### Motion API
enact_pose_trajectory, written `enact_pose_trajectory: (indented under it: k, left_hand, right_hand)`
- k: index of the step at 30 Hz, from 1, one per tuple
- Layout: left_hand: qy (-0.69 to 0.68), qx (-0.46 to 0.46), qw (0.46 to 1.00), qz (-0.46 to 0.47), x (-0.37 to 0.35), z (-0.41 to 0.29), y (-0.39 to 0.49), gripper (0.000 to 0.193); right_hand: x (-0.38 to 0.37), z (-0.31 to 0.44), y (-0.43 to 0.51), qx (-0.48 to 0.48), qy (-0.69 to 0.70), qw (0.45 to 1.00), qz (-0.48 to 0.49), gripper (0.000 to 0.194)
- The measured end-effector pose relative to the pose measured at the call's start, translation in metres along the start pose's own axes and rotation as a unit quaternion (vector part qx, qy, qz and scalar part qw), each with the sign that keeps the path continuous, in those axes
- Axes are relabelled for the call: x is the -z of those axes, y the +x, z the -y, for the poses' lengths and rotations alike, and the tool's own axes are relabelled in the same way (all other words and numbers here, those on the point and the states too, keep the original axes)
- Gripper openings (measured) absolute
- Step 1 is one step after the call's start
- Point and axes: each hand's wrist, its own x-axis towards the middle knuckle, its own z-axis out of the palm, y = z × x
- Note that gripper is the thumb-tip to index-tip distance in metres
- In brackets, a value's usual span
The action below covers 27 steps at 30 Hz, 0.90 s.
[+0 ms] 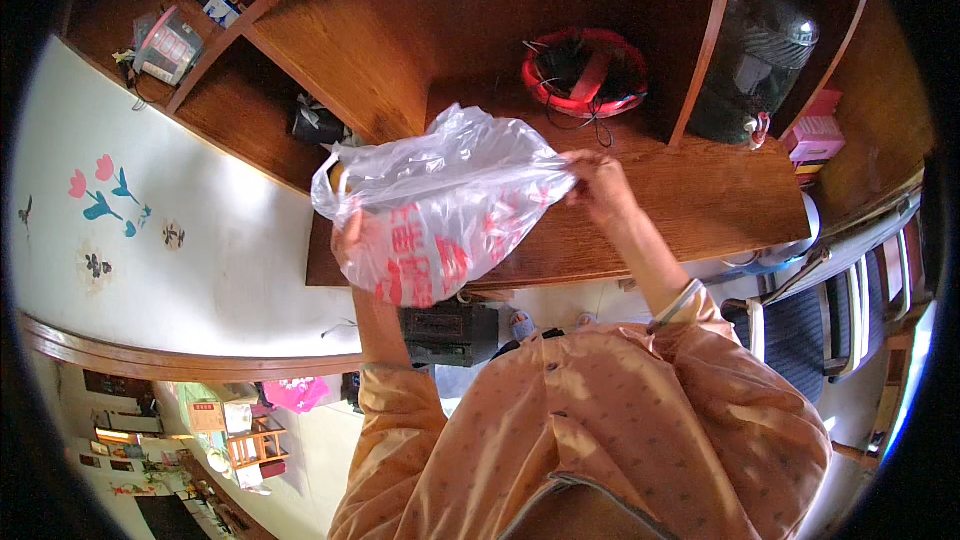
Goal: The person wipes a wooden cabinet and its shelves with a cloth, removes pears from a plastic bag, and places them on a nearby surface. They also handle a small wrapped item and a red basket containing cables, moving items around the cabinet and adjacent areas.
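A translucent plastic bag (450,202) with red printing is stretched out between my two hands above a brown wooden shelf top. At its right edge, the fingers of my right hand (600,184) pinch the plastic. My left hand (351,240) is at the bag's left side, partly covered by the film, and holds it near a handle loop. Something yellowish shows behind that loop, too hidden to name. Beyond the bag, a red round basket (531,75) with dark contents and a black cable sits on the wooden surface (697,199).
A large dark glass jar (757,67) with a tap stands in the right compartment, beside pink boxes (814,139). A clear plastic tub (169,49) lies on the upper left shelf. A black box-shaped object (450,334) is below the shelf edge; chairs (791,345) stand at right.
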Motion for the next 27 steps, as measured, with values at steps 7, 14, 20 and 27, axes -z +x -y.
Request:
enact_pose_trajectory:
  k: [7, 14, 20, 27]
  left_hand:
    - [-0.053, 0.148, 0.988, -0.008, 0.076, 0.065, 0.055, 0.016]
    - [-0.249, 0.287, 0.923, -0.064, 0.06, 0.097, 0.075, 0.028]
    - [-0.308, 0.258, 0.911, -0.097, 0.065, 0.087, 0.081, 0.039]
    - [-0.196, 0.228, 0.94, -0.159, 0.074, 0.077, 0.092, 0.039]
  right_hand:
    - [0.029, 0.022, -0.008, 0.088, 0.251, 0.954, 0.137, 0.037]
    - [0.051, -0.1, 0.016, 0.035, 0.091, 0.989, 0.109, 0.071]
    - [-0.025, -0.107, 0.019, -0.039, -0.008, 0.997, 0.062, 0.043]
    - [-0.001, -0.106, 0.013, 0.052, 0.146, 0.988, -0.016, 0.053]
